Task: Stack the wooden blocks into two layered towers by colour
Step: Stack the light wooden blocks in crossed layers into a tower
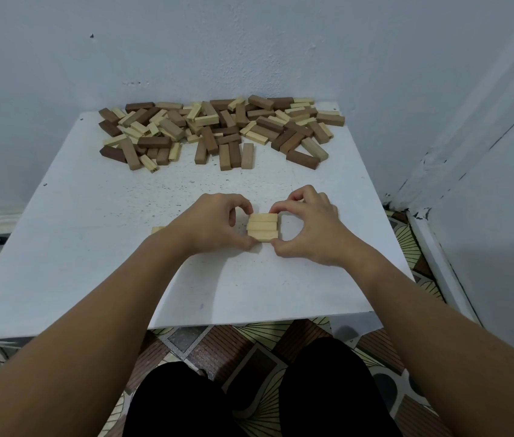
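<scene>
Three pale wooden blocks (262,227) lie side by side as one flat layer in the middle of the white table (98,247). My left hand (217,225) pinches the layer's left ends between thumb and curled fingers. My right hand (307,227) pinches the right ends the same way. Another pale block (157,230) peeks out just behind my left wrist, mostly hidden. A wide heap of mixed blocks (217,130), pale, mid-brown and dark brown, is strewn along the table's far edge.
The table stands in a corner, with a grey wall (249,42) behind and another on the right. Patterned floor (249,342) shows below the near edge, and my dark-clothed knees (258,395) sit under it. Some clutter lies at the far left.
</scene>
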{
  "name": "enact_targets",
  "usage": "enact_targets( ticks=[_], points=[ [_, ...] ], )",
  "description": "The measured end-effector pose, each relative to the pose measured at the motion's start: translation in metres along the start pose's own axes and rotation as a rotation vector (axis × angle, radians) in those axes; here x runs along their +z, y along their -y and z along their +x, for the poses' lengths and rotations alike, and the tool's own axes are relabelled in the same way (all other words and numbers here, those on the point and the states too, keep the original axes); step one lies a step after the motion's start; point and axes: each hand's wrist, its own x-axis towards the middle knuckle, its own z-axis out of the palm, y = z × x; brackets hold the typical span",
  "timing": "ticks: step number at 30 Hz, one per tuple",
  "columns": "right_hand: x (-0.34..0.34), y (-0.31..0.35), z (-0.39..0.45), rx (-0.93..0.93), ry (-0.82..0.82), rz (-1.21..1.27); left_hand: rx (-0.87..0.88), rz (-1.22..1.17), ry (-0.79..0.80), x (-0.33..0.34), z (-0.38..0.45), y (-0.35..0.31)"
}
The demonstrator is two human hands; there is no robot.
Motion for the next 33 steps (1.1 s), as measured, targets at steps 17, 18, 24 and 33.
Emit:
enact_targets(
  ticks=[17,18,24,33],
  points=[
    [0.055,0.102,0.047,-0.171,0.037,0.178,-0.106,0.043,-0.123,-0.080,-0.070,0.074],
    [0.059,0.107,0.049,-0.176,0.045,0.180,-0.107,0.043,-0.124,-0.083,-0.074,0.079],
    [0.079,0.118,0.054,-0.177,0.042,0.157,-0.108,0.012,-0.140,-0.085,-0.084,0.101],
    [0.088,0.112,0.052,-0.163,0.037,0.153,-0.089,-0.059,-0.135,-0.075,-0.081,0.115]
  ],
)
